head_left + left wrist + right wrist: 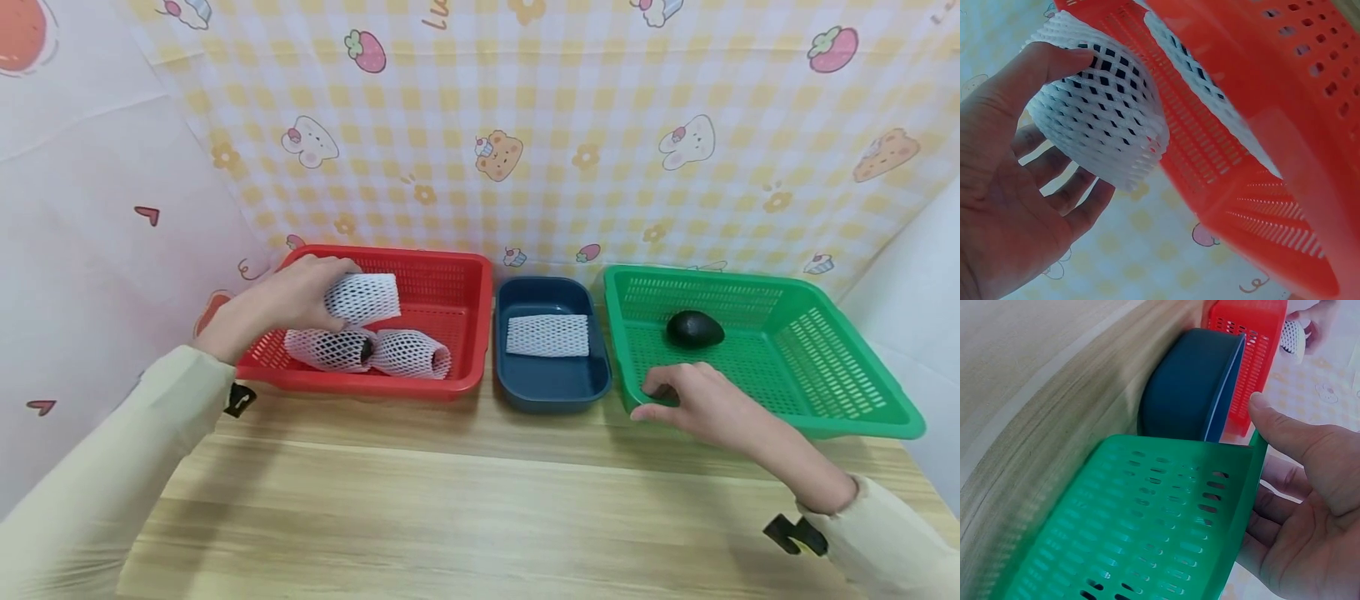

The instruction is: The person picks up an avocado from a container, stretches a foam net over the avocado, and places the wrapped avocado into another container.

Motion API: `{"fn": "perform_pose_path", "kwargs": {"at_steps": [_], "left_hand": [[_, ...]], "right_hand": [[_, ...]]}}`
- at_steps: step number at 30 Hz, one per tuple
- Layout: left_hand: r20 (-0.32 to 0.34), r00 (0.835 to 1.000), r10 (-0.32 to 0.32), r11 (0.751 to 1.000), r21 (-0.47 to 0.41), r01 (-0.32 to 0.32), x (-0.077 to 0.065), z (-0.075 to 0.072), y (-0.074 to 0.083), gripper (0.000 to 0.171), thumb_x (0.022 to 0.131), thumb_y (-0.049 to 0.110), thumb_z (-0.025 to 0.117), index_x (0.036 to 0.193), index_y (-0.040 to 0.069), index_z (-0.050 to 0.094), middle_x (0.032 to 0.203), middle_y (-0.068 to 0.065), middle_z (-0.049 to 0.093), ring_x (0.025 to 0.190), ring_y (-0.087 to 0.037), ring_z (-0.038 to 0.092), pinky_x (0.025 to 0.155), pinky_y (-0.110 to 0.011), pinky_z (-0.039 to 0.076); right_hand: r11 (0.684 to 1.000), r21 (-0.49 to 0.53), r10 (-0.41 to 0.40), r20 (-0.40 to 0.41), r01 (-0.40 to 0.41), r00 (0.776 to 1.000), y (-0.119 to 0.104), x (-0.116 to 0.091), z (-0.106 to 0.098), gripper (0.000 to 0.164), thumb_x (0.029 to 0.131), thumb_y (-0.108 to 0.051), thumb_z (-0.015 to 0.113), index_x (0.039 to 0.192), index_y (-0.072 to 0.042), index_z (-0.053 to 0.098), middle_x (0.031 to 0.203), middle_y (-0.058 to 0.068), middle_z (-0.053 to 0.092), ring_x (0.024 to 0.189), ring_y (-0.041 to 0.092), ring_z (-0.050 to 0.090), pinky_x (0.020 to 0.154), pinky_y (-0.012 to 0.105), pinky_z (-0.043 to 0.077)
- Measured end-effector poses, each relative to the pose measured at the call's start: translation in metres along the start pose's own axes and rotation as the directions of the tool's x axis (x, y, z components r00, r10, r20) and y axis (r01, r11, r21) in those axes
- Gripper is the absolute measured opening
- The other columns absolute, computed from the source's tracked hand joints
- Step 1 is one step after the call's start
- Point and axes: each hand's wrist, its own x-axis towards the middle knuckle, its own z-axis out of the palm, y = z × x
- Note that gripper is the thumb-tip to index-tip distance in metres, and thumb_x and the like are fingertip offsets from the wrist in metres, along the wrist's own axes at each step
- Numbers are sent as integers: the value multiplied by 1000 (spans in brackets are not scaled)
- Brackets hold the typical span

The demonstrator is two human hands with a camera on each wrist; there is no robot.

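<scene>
In the head view, my left hand (307, 292) holds an avocado in a white foam net sleeve (363, 298) above the red basket (468, 385). The left wrist view has the thumb lying over the netting (1097, 112), with dark fruit showing through its holes. Two more netted avocados (330, 348) lie in that basket below the hand. At the front-left corner of the green basket (892, 417), my right hand (697, 400) grips the rim, thumb outside and fingers inside; part of the fingers is hidden in the right wrist view. A bare dark avocado (694, 330) lies in the green basket.
Between the two baskets stands a dark blue tub (551, 387) with a flattened white foam net (547, 335) in it. All three containers are on a light wooden table (480, 517). A yellow-checked cloth (540, 192) hangs directly behind them.
</scene>
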Motion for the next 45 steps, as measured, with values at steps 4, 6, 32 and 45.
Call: {"fn": "perform_pose_path", "kwargs": {"at_steps": [4,6,32,45], "left_hand": [[20,1000,-3,1000,-17,3,10,-1,3,69,72,13,92,132,1,58,119,-14,64,103,-32,58,91,-54,50],[37,999,-6,1000,-26,7,17,-2,7,69,74,12,91,133,1,57,121,-15,64,105,-33,57,94,-55,48],[210,978,7,1000,-5,-6,74,33,64,74,80,10,87,144,6,52,134,-17,58,122,-34,53,101,-55,45],[178,983,41,997,-77,-28,64,22,75,58,89,15,78,142,5,55,137,-15,58,125,-31,53,101,-55,46]], "right_hand": [[1000,3,-3,-3,3,1000,-1,0,0,29,88,-32,81,78,-20,56,66,-10,39,60,6,36,54,26,31],[1000,7,-3,-4,3,1000,-1,0,-1,29,88,-31,81,77,-20,56,66,-10,39,60,6,36,54,26,31],[999,21,-26,-17,26,1000,0,-3,0,36,87,-29,82,73,-21,50,66,-12,30,59,6,32,55,25,28],[999,12,-36,-24,37,999,1,-2,1,34,87,-28,82,74,-22,51,66,-11,32,60,5,33,54,26,28]]}}
